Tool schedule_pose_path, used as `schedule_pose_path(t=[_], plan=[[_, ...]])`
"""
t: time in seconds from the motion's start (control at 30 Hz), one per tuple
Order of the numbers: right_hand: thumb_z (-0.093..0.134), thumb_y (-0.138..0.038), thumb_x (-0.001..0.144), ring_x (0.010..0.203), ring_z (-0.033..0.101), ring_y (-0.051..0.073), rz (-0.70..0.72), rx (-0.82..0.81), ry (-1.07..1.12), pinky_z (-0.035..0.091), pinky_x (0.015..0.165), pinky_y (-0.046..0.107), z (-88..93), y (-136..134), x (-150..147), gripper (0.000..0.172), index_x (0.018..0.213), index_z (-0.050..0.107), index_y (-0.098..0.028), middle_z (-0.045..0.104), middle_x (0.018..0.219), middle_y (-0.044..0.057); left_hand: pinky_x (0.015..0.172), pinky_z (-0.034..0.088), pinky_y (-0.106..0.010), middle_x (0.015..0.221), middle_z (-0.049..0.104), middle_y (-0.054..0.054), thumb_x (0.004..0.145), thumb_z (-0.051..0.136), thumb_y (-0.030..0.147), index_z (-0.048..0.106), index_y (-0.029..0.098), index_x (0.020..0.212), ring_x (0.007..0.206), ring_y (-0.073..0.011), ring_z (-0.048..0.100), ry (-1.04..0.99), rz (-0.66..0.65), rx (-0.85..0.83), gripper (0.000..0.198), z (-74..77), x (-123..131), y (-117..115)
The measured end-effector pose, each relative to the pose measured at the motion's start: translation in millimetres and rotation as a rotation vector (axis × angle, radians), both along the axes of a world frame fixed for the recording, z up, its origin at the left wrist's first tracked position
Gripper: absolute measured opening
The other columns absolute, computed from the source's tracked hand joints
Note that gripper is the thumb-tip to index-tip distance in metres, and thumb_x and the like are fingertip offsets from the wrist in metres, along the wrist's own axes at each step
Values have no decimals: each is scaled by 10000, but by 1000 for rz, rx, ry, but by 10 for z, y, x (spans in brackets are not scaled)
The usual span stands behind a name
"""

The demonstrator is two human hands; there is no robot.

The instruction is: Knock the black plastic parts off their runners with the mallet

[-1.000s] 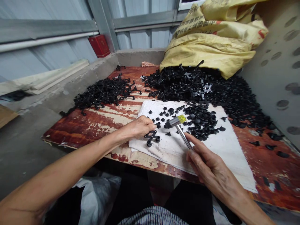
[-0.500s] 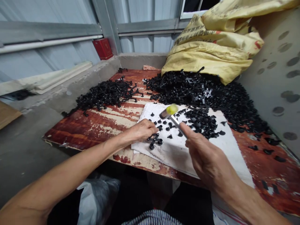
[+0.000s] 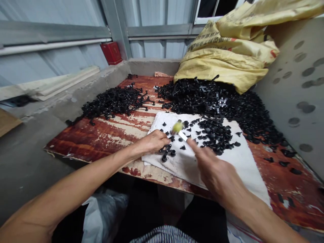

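My right hand (image 3: 215, 168) is wrapped round the handle of a small mallet (image 3: 178, 127) with a yellow-green face, blurred by motion. The mallet head hangs over the white cloth (image 3: 187, 165), just right of my left fingertips. My left hand (image 3: 155, 141) rests at the cloth's left side, thumb and fingers pinched at a small black plastic part, mostly hidden by the fingers. Right below it lie linked black parts (image 3: 165, 157) with round ends. Loose black round-headed pieces (image 3: 182, 147) are scattered around, and a heap of them (image 3: 215, 133) covers the cloth's upper right.
A yellow woven sack (image 3: 222, 64) spills a large pile of black parts (image 3: 192, 96) at the back right. Another pile of linked parts (image 3: 113, 101) sits on the worn red board (image 3: 83, 140) at left. A red box (image 3: 111, 53) stands on the ledge behind.
The mallet has swung down and left towards my left fingertips, and my right hand moved with it. My left hand stays almost in the same place.
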State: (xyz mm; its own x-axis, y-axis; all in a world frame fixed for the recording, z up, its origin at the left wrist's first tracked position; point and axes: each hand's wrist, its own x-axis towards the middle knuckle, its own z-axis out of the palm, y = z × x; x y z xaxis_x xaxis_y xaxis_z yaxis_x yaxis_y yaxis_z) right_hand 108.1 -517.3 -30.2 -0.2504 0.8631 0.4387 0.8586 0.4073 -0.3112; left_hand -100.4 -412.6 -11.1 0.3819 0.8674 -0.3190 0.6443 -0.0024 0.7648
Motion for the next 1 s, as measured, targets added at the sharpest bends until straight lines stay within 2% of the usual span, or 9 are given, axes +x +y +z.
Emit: schedule_pose_path(t=[0.1,0.2,0.3,0.4,0.47,0.53,0.6,0.77,1.0], plan=[[376,-114,857,461,541,145,-16,-74,86,445,450,255,45,46,-9,527,1353,539,-188,661,740,47,441,199,-247,431,355,54,820,506,256,422,192,511,396,-70,295,13,0,-12,327,22,-29,-32],[426,-279,914,512,548,140,-35,-206,396,470,491,249,188,110,-74,350,1201,598,-176,626,676,19,451,217,-234,487,387,51,826,517,312,445,185,552,449,-74,315,-58,-104,24,310,106,-25,-128],[516,-412,867,381,416,101,-12,-507,683,366,359,216,258,163,-178,258,965,606,-190,482,508,-61,472,246,-220,548,405,53,830,513,317,462,179,605,501,-75,336,-119,-306,74,269,225,34,-261],[636,-503,746,318,303,69,-4,-761,977,280,293,195,216,167,-244,334,854,535,-203,383,429,-118,496,264,-219,570,399,56,838,506,297,481,175,636,528,-78,353,-109,-415,103,237,286,62,-370],[710,-526,673,319,294,57,-36,-787,1147,281,291,181,184,139,-243,408,831,507,-210,388,422,-130,516,289,-220,608,452,52,843,528,355,546,175,736,546,-86,392,-111,-285,146,210,271,17,-421],[767,-520,627,334,305,50,-97,-730,1258,297,296,173,180,97,-218,446,806,504,-208,411,432,-126,527,310,-223,652,494,48,834,554,441,575,181,885,559,-97,428,-137,-66,181,266,224,-63,-467],[807,-501,590,360,328,49,-165,-656,1335,319,299,171,196,58,-200,464,781,506,-203,465,469,-107,533,319,-228,662,493,45,835,542,492,572,176,930,569,-105,440,-173,53,172,331,168,-131,-519],[825,-499,582,387,356,46,-179,-633,1396,338,300,173,201,-18,-264,493,809,509,-197,558,575,-73,589,331,-242,656,463,35,900,441,461,585,164,801,628,-111,431,-252,-70,126,345,87,-33,-641],[625,-600,786,382,378,61,-133,-658,1076,355,324,200,129,-157,-146,423,906,514,-210,506,619,-72,539,304,-229,633,504,29,863,546,411,548,162,694,589,-93,410,-433,75,142,301,72,179,-578]])
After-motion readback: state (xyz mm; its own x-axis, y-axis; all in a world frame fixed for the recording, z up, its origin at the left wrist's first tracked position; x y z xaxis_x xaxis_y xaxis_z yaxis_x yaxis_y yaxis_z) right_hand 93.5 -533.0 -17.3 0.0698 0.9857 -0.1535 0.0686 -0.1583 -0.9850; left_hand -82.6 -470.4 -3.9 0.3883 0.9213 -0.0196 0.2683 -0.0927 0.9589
